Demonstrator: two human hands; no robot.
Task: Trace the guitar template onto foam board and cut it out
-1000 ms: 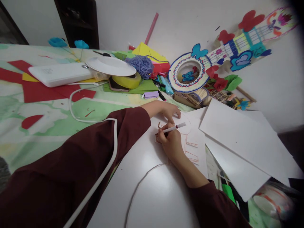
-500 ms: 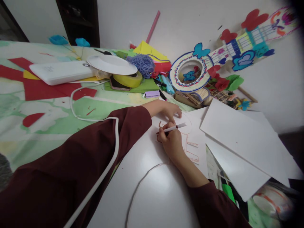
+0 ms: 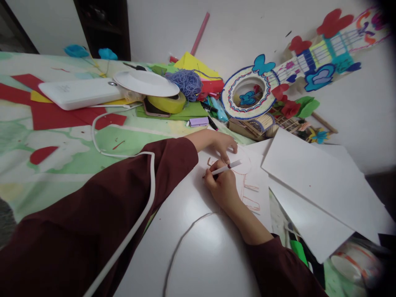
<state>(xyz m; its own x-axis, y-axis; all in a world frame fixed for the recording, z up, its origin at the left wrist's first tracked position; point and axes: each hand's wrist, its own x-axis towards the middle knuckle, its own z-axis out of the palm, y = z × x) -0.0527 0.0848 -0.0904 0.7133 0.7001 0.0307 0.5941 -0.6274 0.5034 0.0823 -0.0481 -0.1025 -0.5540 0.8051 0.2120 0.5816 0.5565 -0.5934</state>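
Marker (image 3: 223,168) gripped in right hand (image 3: 223,187); red outline (image 3: 252,188) on white sheet (image 3: 198,247) partly drawn; left hand (image 3: 220,143) flat, pinning it.

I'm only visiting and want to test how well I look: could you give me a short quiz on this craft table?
1. True or false: the right hand holds a pen.
2. The left hand presses on: A the drawing sheet; B the paper plate; C the cardboard guitar.
3. What colour is the tape roll?
Key: 1 true; 2 A; 3 yellow.
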